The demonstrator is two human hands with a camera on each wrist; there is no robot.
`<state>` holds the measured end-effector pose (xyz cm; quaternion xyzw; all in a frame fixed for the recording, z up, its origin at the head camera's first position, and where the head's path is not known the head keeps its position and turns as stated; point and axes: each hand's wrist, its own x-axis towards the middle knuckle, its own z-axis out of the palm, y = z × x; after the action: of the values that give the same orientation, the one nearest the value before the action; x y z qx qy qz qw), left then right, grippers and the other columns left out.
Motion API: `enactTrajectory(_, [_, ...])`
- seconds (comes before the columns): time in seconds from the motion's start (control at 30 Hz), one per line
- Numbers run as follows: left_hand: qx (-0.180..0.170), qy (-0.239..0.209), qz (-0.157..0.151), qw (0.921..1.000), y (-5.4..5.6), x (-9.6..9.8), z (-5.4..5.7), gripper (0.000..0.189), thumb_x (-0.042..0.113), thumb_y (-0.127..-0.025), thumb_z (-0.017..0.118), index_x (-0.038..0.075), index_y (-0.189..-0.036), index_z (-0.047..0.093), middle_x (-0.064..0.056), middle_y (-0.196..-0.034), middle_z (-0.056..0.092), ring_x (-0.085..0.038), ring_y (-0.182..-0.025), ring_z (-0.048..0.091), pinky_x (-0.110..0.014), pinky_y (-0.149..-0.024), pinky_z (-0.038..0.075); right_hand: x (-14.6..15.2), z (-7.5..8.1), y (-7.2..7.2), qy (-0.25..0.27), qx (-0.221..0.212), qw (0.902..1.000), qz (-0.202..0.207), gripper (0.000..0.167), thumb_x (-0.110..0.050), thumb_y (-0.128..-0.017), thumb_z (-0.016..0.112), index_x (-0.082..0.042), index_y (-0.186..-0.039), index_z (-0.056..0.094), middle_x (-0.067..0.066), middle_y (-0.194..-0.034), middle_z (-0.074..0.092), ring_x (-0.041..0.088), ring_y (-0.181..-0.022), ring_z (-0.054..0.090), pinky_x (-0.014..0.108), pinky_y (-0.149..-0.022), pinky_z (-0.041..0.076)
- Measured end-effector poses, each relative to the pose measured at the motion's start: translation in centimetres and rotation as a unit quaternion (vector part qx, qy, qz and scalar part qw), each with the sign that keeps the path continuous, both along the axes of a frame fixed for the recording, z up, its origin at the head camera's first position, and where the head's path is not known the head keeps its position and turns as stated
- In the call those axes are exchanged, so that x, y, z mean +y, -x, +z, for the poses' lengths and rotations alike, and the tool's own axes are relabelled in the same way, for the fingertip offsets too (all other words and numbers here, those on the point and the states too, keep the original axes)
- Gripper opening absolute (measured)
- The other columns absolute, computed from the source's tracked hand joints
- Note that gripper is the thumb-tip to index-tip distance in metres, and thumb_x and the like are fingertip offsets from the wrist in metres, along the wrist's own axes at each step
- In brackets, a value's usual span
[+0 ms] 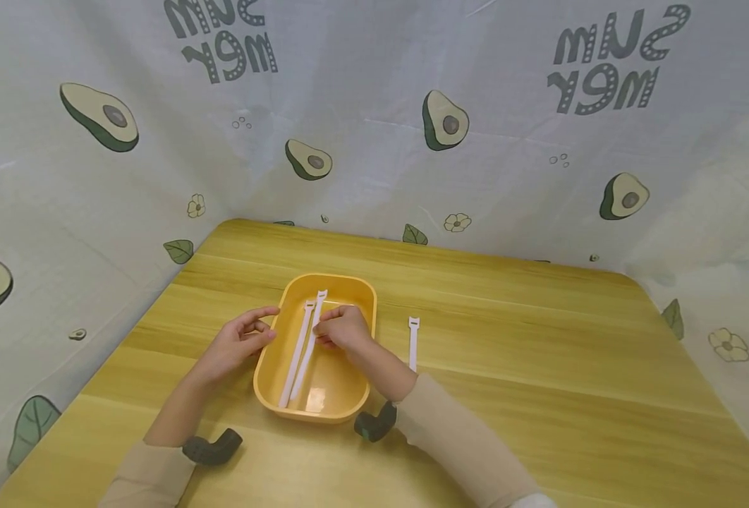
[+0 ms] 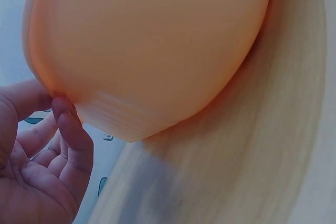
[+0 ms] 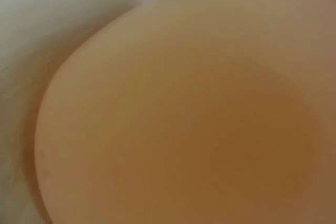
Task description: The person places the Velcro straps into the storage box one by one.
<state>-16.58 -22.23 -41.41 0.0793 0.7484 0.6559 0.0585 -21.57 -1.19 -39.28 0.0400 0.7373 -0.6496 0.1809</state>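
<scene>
A yellow plastic tray sits on the wooden table, and two long white straps lie lengthwise in it, side by side. My right hand reaches into the tray, its fingers curled and pinching the upper part of the right-hand strap. At the tray's left rim rests my left hand, its fingers relaxed. In the left wrist view the fingertips touch the tray's outer wall. The right wrist view shows only the blurred tray wall.
A third white strap lies on the table just right of the tray. Avocado-print cloth walls the table at the back and on both sides. Black wrist cameras sit on both forearms.
</scene>
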Motion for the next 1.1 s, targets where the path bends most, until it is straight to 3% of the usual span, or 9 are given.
enactTrajectory(0.37, [-0.002,-0.016,-0.007,0.9999,-0.03,0.09,-0.06,0.049,0.005,-0.097,0.059,-0.011,-0.139,0.04,-0.01,-0.093,0.053,-0.012,-0.078,0.059,-0.024,-0.069,0.053,-0.23,-0.2,-0.37,-0.093,0.011,0.9954,0.017,0.011,0.007,-0.078,0.071,0.001,-0.081,0.064,0.007,-0.062,0.063,0.012,-0.049,0.059,0.019,-0.046,0.048])
enactTrajectory(0.6, [0.0,-0.014,-0.005,0.9999,-0.01,0.16,0.01,0.048,0.004,-0.097,0.059,-0.011,-0.139,0.041,-0.009,-0.092,0.053,-0.011,-0.078,0.059,-0.023,-0.068,0.052,-0.31,-0.18,-0.38,-0.119,-0.006,0.9926,0.025,0.012,0.008,-0.077,0.071,0.0,-0.073,0.063,0.005,-0.052,0.059,0.01,-0.045,0.058,0.017,-0.04,0.043])
enactTrajectory(0.87, [0.004,-0.014,-0.008,0.9999,0.08,0.09,0.01,0.047,0.003,-0.097,0.058,-0.011,-0.139,0.041,-0.009,-0.092,0.053,-0.01,-0.078,0.059,-0.023,-0.068,0.052,-0.55,-0.59,-0.1,-0.171,0.013,0.9846,0.035,0.017,0.007,-0.079,0.069,-0.003,-0.068,0.063,0.007,-0.052,0.063,0.01,-0.042,0.057,0.016,-0.039,0.04])
enactTrajectory(1.1, [-0.001,-0.016,-0.011,0.9998,-0.03,0.04,0.0,0.048,0.006,-0.098,0.058,-0.01,-0.139,0.04,-0.01,-0.093,0.052,-0.012,-0.078,0.059,-0.024,-0.068,0.053,-0.7,-0.49,-0.01,-0.193,0.028,0.9804,0.025,0.014,0.007,-0.079,0.069,-0.002,-0.07,0.064,0.009,-0.056,0.065,0.013,-0.047,0.061,0.018,-0.042,0.044])
